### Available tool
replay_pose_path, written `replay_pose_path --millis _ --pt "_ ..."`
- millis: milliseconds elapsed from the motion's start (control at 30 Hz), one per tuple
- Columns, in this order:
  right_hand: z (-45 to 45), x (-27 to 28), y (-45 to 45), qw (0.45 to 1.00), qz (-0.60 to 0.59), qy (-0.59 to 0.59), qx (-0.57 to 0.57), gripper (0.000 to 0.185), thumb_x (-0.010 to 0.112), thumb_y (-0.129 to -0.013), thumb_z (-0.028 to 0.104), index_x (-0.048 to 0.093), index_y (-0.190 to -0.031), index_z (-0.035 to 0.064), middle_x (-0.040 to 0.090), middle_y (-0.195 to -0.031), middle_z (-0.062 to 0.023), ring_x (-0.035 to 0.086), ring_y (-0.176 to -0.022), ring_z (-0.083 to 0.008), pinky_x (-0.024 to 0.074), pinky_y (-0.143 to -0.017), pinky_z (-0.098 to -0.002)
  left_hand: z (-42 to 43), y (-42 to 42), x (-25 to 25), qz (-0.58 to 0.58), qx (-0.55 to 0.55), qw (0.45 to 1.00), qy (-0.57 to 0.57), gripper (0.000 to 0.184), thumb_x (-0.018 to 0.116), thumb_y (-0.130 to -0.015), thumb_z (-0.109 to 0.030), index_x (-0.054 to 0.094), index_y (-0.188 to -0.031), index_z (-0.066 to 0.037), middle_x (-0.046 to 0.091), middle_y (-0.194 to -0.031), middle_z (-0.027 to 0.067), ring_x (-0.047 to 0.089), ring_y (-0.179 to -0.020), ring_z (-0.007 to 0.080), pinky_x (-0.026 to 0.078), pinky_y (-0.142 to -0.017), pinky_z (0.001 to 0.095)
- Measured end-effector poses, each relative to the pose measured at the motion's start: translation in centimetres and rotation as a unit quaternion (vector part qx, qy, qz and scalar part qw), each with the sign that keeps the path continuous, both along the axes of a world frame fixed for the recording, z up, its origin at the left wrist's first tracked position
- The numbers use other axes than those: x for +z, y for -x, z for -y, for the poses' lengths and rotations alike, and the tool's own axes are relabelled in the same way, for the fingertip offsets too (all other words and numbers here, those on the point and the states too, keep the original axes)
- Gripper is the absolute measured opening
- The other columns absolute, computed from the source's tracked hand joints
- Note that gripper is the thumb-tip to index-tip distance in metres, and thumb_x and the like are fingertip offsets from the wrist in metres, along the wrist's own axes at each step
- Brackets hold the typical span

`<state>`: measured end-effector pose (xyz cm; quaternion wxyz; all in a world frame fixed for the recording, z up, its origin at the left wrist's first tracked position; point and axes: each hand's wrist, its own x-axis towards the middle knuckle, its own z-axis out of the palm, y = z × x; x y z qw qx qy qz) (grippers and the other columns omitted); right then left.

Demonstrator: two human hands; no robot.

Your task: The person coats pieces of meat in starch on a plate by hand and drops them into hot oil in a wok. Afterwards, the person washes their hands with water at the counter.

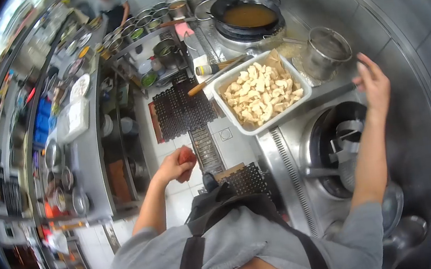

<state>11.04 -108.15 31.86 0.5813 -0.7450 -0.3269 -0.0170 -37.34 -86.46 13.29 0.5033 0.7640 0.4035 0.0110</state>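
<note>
My left hand (173, 166) is closed around a red cloth-like bundle (186, 163), held over the floor in front of me. My right hand (371, 77) is raised at the right with its fingers apart and nothing visible in it. Near it stands a metal pot (327, 52) with a strainer on top. Between the hands, on the steel counter, a white tray (252, 130) lined with brown paper holds pale cooked pieces (261, 94). Below my right forearm, a dark wok (324, 142) has metal ladles and strainers in it.
A wok of brown liquid (250, 16) sits on the far burner. Wooden-handled tools (214, 78) lie beside the tray. Pots and containers line the back. A steel worktable (80, 151) with bowls runs along the left. Another person (114, 10) stands at the far back. Black mats (183, 109) cover parts of the floor.
</note>
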Motion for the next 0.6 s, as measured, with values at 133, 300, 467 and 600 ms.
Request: replay_pose_path --millis 133,300,467,600 --pt "-9.6 -4.5 7.2 0.994 -0.056 -0.054 0.082 0.029 0.065 -0.087 0.016 0.066 -0.114 0.0036 0.068 -0.088 -0.0023 0.059 -0.060 -0.0070 0.0421 -0.050 -0.0192 -8.4 6.7 -1.3 -0.002 0.071 0.997 -0.016 0.038 0.070 -0.074 -0.019 0.061 -0.109 -0.008 0.068 -0.093 0.0121 0.065 -0.086 0.0203 0.051 -0.078 0.0332" --pt "-18.6 -12.0 15.8 0.975 -0.152 0.055 0.151 0.030 0.068 -0.087 0.021 0.067 -0.111 0.0031 0.066 -0.072 -0.0040 0.059 -0.054 -0.0077 0.0427 -0.044 -0.0200 -14.7 15.7 -2.4 0.044 0.198 0.978 -0.039 0.036 0.067 -0.075 -0.012 0.060 -0.110 -0.006 0.066 -0.095 0.0089 0.063 -0.090 0.0189 0.049 -0.081 0.0319" --pt "-24.6 -22.0 25.3 0.912 -0.150 0.310 0.224 0.029 0.062 -0.088 0.023 0.066 -0.111 0.0059 0.068 -0.072 -0.0079 0.064 -0.055 -0.0132 0.0491 -0.051 -0.0272 -21.0 19.6 -0.8 0.176 0.297 0.937 0.055 0.037 0.062 -0.079 -0.005 0.055 -0.115 -0.002 0.063 -0.099 0.0081 0.060 -0.088 0.0159 0.049 -0.076 0.0287" --pt "-30.4 -26.1 29.9 0.870 0.019 0.340 0.357 0.030 0.062 -0.085 0.024 0.067 -0.108 0.0047 0.069 -0.083 -0.0136 0.065 -0.056 -0.0221 0.0521 -0.068 -0.0361 -27.5 19.0 2.5 0.236 0.318 0.916 0.059 0.036 0.061 -0.080 -0.006 0.053 -0.116 -0.001 0.062 -0.098 0.0087 0.060 -0.086 0.0175 0.049 -0.078 0.0303"
